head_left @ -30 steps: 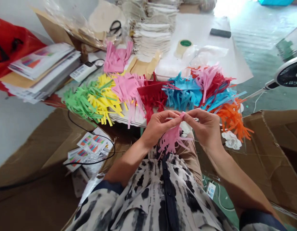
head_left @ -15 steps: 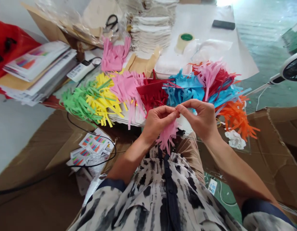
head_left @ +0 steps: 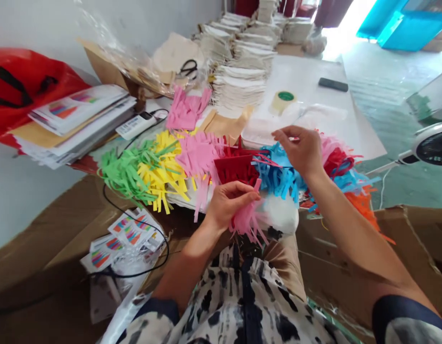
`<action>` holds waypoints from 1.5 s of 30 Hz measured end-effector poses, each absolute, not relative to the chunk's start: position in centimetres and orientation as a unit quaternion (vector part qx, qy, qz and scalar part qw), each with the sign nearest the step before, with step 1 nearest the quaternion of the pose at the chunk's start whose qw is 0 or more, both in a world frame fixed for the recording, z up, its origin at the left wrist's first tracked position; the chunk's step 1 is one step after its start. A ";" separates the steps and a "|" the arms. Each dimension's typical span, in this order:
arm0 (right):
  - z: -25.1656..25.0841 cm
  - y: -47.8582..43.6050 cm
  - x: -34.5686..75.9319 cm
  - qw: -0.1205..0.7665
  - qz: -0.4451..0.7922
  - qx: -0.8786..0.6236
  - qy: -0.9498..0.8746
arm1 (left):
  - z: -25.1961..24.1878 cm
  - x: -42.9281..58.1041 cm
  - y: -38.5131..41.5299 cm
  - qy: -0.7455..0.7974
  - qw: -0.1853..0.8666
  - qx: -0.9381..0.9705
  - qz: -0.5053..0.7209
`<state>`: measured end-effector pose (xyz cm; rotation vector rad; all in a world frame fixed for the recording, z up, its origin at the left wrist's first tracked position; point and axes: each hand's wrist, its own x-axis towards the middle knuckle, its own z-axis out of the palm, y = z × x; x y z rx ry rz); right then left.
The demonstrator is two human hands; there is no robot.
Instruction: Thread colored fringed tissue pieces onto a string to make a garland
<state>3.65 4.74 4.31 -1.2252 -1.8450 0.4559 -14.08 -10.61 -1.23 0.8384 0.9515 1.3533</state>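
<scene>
My left hand (head_left: 230, 203) pinches a pink paper tassel (head_left: 247, 222), whose fringe hangs below the fingers while a short pink end sticks up above them. Up and to the right, my right hand (head_left: 299, 148) is raised over the blue fringed paper (head_left: 278, 179), thumb and forefinger brought close together; whether anything small is between them I cannot make out. Left of the blue lie red (head_left: 235, 168), pink (head_left: 197, 155), yellow (head_left: 162, 172) and green (head_left: 126, 169) fringed papers along the table's near edge. Orange fringe (head_left: 364, 205) hangs at the right end.
A tape roll (head_left: 283, 101), a dark phone-like object (head_left: 333, 84) and black scissors (head_left: 188, 69) lie farther back, near stacked white bundles (head_left: 238, 86). Printed sheets (head_left: 78, 114) are piled at left. A fan (head_left: 434, 145) stands at right, cardboard (head_left: 421, 243) below it.
My right hand has parted from my left hand and moved up and right. The tassel stays in my left hand. The view has tilted up, showing more of the background.
</scene>
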 end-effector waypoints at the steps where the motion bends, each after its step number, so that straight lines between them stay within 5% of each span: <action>1: 4.1 7.2 3.6 0.389 0.137 -0.520 -0.748 | -1.5 -14.2 -10.6 0.411 0.605 0.356 0.582; 7: 1.1 17.7 0.1 0.102 0.075 -0.568 -0.813 | -2.3 -15.0 -10.2 0.407 0.639 0.300 0.580; 15: -1.6 19.2 -2.4 0.065 0.075 -0.566 -0.818 | -2.7 -16.0 -9.7 0.431 0.636 0.294 0.569; 24: 0.4 16.7 -0.7 0.130 0.050 -0.569 -0.810 | -2.0 -15.1 -10.5 0.429 0.614 0.302 0.590; 34: 4.7 3.3 3.8 0.448 0.235 -0.471 -0.723 | -1.2 -13.3 -12.3 0.430 0.573 0.351 0.603; 39: 2.9 -6.9 7.3 0.425 0.426 -0.464 -0.650 | 0.2 -11.4 -13.2 0.438 0.542 0.402 0.593; 45: 2.1 -11.1 9.3 0.444 0.422 -0.465 -0.640 | 0.3 -9.3 -14.1 0.421 0.538 0.452 0.573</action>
